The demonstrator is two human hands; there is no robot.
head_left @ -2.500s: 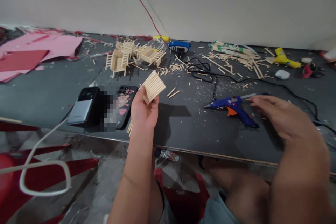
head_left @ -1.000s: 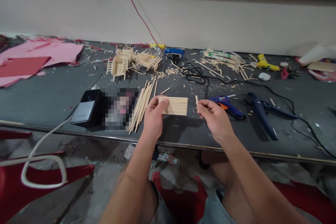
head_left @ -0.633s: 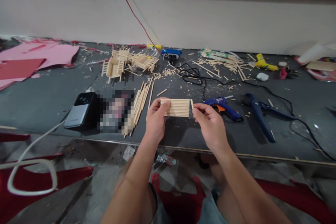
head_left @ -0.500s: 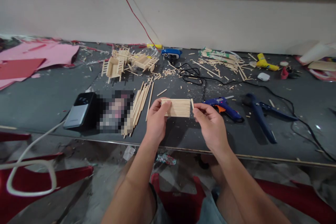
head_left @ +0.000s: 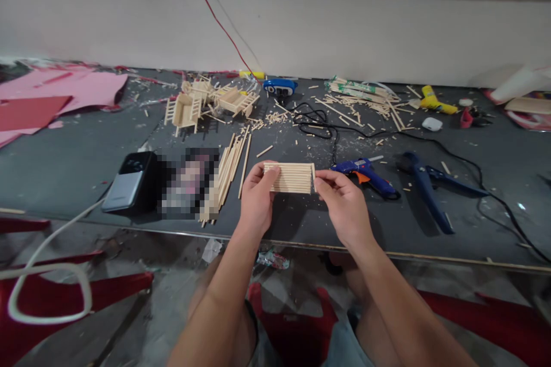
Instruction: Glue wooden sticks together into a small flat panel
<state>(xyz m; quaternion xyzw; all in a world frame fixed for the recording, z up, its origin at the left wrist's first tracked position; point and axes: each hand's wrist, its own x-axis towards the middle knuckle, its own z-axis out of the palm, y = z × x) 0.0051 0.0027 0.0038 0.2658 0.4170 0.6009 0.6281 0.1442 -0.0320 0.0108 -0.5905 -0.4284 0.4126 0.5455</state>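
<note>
My left hand point(head_left: 257, 202) grips the left end of a flat panel of glued wooden sticks point(head_left: 291, 178), held level above the dark table point(head_left: 86, 155). My right hand point(head_left: 344, 203) pinches a short wooden stick point(head_left: 313, 174) upright against the panel's right edge. A blue hot glue gun point(head_left: 365, 174) lies just right of my right hand, its black cord trailing back.
A bundle of long sticks point(head_left: 226, 175) lies left of the panel, beside two phones point(head_left: 129, 182). Small stick furniture models point(head_left: 202, 104) stand further back. Blue cutters point(head_left: 424, 186), stick scraps, a yellow tool point(head_left: 434, 101), pink paper point(head_left: 55, 92) and a red chair point(head_left: 77, 292) surround.
My right hand left the glue gun, picked up a short stick and brought it to the panel's right edge. My left hand turned the panel level.
</note>
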